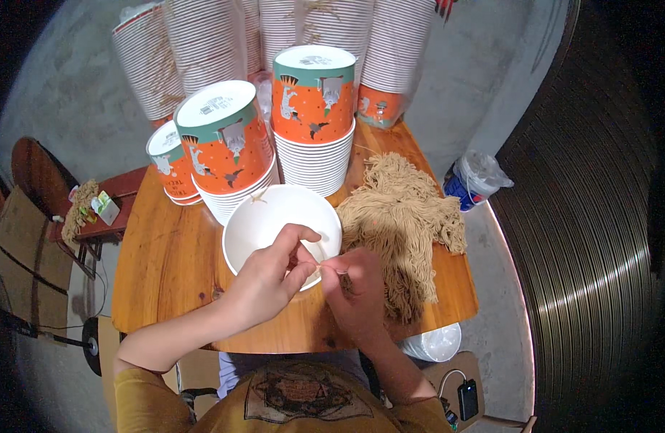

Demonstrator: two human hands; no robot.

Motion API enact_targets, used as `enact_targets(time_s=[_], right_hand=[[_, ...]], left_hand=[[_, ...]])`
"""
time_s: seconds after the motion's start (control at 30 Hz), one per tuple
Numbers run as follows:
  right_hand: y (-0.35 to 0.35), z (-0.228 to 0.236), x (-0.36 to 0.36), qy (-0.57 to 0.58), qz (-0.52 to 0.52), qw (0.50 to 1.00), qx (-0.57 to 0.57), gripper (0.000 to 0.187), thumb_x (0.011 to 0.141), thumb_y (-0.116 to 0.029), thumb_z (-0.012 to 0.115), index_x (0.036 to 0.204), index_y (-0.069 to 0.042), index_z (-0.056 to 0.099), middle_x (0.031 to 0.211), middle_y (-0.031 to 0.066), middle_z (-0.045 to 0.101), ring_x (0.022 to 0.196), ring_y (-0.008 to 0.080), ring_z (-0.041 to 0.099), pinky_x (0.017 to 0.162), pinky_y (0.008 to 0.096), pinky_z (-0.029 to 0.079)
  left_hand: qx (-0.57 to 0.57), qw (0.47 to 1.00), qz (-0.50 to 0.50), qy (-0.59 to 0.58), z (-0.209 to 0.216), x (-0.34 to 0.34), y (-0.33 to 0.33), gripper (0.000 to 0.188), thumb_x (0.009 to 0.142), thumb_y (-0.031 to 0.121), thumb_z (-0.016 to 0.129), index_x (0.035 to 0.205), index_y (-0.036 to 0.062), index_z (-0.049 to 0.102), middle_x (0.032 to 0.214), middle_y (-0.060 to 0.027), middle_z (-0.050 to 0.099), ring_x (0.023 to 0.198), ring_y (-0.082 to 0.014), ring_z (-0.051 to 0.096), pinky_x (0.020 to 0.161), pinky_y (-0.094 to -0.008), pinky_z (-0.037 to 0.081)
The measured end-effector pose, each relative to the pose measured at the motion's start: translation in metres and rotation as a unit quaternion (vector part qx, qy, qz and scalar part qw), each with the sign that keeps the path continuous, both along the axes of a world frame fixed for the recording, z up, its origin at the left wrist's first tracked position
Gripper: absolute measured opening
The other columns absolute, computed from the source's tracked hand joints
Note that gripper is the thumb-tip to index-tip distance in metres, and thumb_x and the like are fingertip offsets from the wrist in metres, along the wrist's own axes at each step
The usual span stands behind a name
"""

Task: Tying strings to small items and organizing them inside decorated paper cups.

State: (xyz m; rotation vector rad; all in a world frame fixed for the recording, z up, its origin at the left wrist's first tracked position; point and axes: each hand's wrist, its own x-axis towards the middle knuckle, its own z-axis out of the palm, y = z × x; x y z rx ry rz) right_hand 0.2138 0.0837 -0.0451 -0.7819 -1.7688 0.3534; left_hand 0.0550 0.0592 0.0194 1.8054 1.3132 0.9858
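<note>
While left hand (264,280) and right hand (357,292) pinch a thin pale strand (318,268) between fingertips, open white bucket (264,220) sits below and just beyond them; can't tell rim contact. Tan yarn bundle (386,224) lies beyond-right of right hand, orange-printed bucket stack (231,155) beyond left.

Cup stacks (204,36) cropped at top edge
Centre: item (318,268) between left hand (271,278) and right hand (357,292) too small to tell.

Left hand (264,283), right hand (357,292): fingers (300,274) pinching thin strand (318,267) over white bucket (264,225); tan yarn (394,216) alongside, on wooden table (170,278).
</note>
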Motion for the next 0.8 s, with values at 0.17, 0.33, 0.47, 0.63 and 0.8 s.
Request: enact_targets(time_s=[0.17,0.33,0.47,0.63,0.8], right_hand=[[-0.002,0.006,0.001,-0.031,-0.013,0.999,-0.027,0.009,0.081,-0.004,0.061,0.09,-0.005,0.059,0.085,0.0089,0.054,0.082,0.0267,0.052,0.074,0.0369,0.041],[-0.001,0.008,0.003,-0.046,-0.015,0.998,-0.029,0.006,0.083,-0.008,0.06,0.088,-0.005,0.06,0.084,0.0091,0.054,0.082,0.0272,0.051,0.075,0.0374,0.039],[-0.001,0.012,0.003,-0.067,-0.01,0.997,-0.03,0.008,0.082,-0.007,0.061,0.089,-0.006,0.061,0.082,0.0087,0.054,0.081,0.027,0.051,0.075,0.0372,0.038],[-0.001,0.014,0.003,-0.061,-0.016,0.997,-0.032,0.013,0.08,-0.006,0.064,0.092,-0.006,0.061,0.083,0.0088,0.055,0.08,0.0281,0.052,0.073,0.0383,0.04],[0.0,0.004,0.013,-0.089,0.023,0.994,-0.053,0.024,0.078,-0.003,0.066,0.101,-0.007,0.061,0.088,0.0108,0.059,0.08,0.0285,0.058,0.069,0.0402,0.046]], left_hand=[[-0.016,1.0,0.004,-0.01,0.002,-0.002,-0.001,0.029,0.09,0.0,0.056,0.116,0.003,0.043,0.075,-0.0084,0.057,0.069,-0.0172,0.06,0.063,-0.0307,0.047],[-0.022,0.999,0.02,-0.028,0.001,-0.004,0.003,0.03,0.088,0.0,0.058,0.115,0.003,0.044,0.076,-0.0064,0.057,0.072,-0.0143,0.058,0.067,-0.0281,0.048],[-0.075,0.995,0.005,-0.07,-0.001,-0.008,0.008,0.031,0.089,0.002,0.059,0.116,0.0026,0.045,0.079,-0.002,0.055,0.075,-0.0082,0.053,0.069,-0.0224,0.044],[-0.115,0.988,-0.004,-0.1,0.002,-0.01,0.01,0.029,0.09,0.002,0.058,0.116,0.0021,0.046,0.077,-0.0002,0.053,0.072,-0.0067,0.051,0.064,-0.0217,0.043],[-0.175,0.977,-0.04,-0.116,0.001,-0.013,0.014,0.034,0.09,0.005,0.058,0.121,0.0041,0.042,0.08,-0.0005,0.052,0.075,-0.007,0.049,0.066,-0.0196,0.039]])
